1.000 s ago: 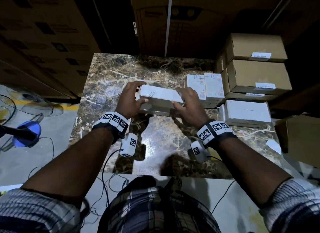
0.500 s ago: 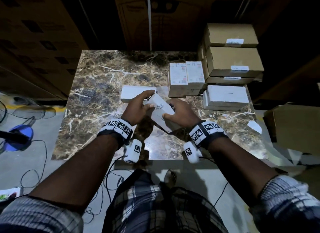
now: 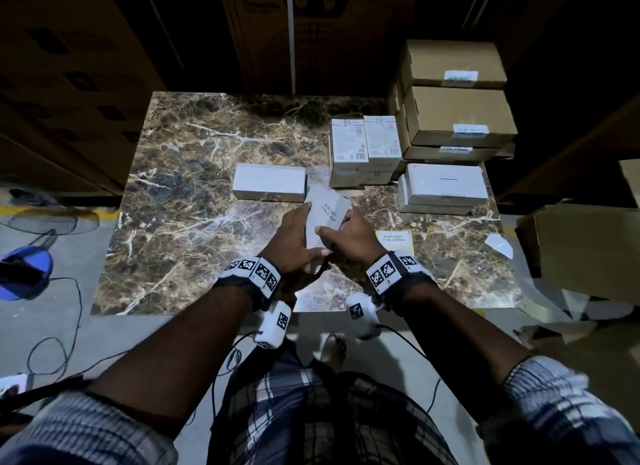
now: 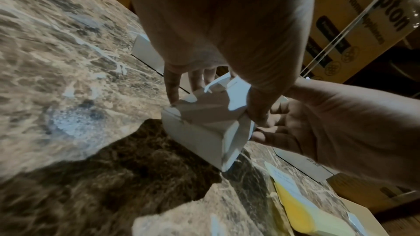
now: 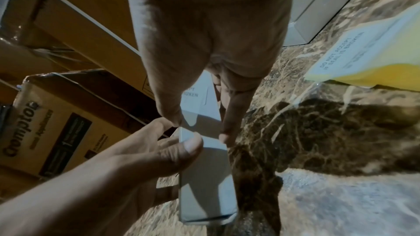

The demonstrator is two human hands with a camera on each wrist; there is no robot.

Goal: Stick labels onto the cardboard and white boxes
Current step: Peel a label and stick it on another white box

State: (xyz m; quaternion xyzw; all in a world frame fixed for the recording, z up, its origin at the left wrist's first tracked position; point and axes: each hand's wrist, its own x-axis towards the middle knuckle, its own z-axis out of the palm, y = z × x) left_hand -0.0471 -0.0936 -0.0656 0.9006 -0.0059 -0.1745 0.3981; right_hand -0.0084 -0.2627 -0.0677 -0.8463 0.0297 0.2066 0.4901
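Note:
Both hands hold one white box [image 3: 325,218] over the middle of the marble table [image 3: 194,194], turned so its long side runs away from me. Small black print shows on its top face. My left hand [image 3: 298,237] grips its left side, thumb at the near end. My right hand [image 3: 349,236] grips its right side. The left wrist view shows the white box [image 4: 200,130] end-on, pinched between my left hand's fingers [image 4: 171,85] and thumb. In the right wrist view the white box [image 5: 204,177] is held from both sides. A yellow label sheet [image 3: 394,239] lies just right of my hands.
Another white box [image 3: 270,182] lies behind my hands. Two printed white boxes [image 3: 363,146] stand at the back right, two flat white boxes [image 3: 443,187] beside them. Labelled cardboard boxes [image 3: 457,114] are stacked at the far right corner. Large cartons surround the table; a blue fan [image 3: 24,274] stands on the floor left.
Both hands lifted the white box off the one beneath it, drew it toward me and turned it lengthwise. The box underneath stays on the table.

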